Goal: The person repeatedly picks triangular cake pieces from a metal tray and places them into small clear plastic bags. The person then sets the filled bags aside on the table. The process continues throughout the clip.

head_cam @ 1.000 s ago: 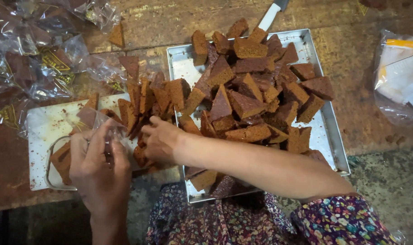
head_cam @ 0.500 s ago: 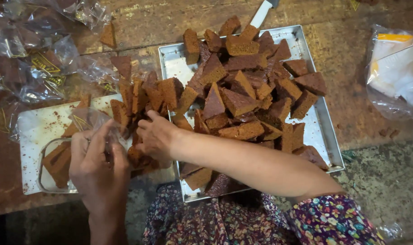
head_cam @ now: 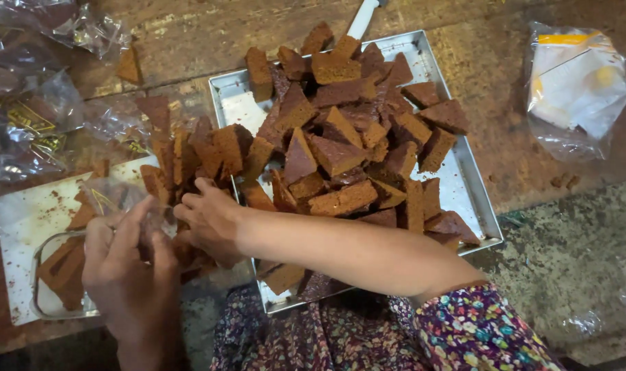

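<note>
My left hand (head_cam: 130, 275) pinches a small clear plastic bag (head_cam: 113, 196) over a white board (head_cam: 24, 220). My right hand (head_cam: 210, 220) reaches across from the right. Its fingers are curled at the bag's mouth, seemingly on a brown cake piece (head_cam: 189, 254) that is mostly hidden under the palm. Just right of the hands, a large heap of brown cake wedges (head_cam: 340, 144) fills a metal tray (head_cam: 467, 185) and spills over its left edge towards the hands.
A clear container (head_cam: 58, 275) with cake pieces lies on the board below my left hand. Crinkled plastic bags (head_cam: 31, 117) are at the upper left. A bag with white and yellow contents (head_cam: 577, 82) is at the right. A white knife handle (head_cam: 362, 19) sticks out behind the tray.
The view has drifted, so the tray and board sit further left in the frame. Both hands stay together at the bag, with only small finger movements.
</note>
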